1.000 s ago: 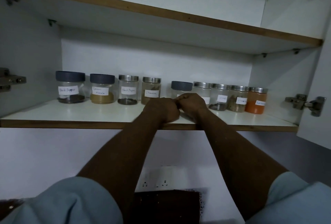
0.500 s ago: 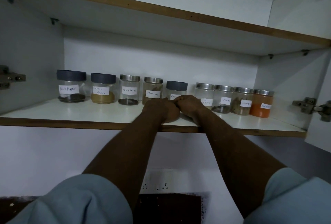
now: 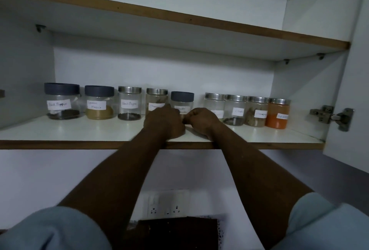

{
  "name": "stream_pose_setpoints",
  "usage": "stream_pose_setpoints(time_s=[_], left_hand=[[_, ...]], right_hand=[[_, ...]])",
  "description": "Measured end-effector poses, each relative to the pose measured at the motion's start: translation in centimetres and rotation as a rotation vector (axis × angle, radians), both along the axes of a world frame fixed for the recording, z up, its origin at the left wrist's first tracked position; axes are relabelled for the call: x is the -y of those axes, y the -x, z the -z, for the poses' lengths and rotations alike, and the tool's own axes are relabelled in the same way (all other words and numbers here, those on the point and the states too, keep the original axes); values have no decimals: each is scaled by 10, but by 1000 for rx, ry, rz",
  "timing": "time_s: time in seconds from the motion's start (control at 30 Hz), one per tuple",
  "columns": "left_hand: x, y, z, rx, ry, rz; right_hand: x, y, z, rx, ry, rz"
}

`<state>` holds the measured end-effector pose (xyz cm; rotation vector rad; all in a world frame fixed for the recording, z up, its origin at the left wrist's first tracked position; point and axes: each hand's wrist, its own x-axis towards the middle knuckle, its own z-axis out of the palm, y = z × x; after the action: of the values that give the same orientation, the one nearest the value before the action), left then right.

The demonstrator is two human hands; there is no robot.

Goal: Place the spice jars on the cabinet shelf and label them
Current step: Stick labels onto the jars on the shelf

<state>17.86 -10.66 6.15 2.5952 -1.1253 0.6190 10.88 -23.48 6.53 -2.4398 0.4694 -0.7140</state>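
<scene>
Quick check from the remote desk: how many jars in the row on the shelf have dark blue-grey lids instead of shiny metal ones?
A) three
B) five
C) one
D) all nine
A: three dark lids show, on the first jar from the left, the second jar and the fifth jar behind the hands; the other six lids are metal.

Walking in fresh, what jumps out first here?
A row of labelled spice jars lines the back of the white cabinet shelf, the orange jar at the far right brightest. In front, the left hand and right hand meet, fists curled, at mid-shelf.
</scene>
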Motion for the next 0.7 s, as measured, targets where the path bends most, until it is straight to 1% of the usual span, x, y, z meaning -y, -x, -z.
stream_pose_setpoints(time_s=[0.07,0.13,0.23,0.33,0.47,0.57,0.7], left_hand=[[-1,5,2,143,38,5],[0,8,1,193,9,52],[9,13,-1,103,-38,144],[33,24,0,4,-98,173],[65,36,0,-64,-141,158],[71,36,-2,-113,-155,132],[73,34,-4,-135,-170,116]], right_hand=[[9,15,2,39,23,25],[20,29,6,90,71,79],[36,42,7,84,110,197],[46,41,6,104,136,258],[49,36,8,118,158,242],[54,34,7,121,124,212],[58,29,6,103,160,197]])
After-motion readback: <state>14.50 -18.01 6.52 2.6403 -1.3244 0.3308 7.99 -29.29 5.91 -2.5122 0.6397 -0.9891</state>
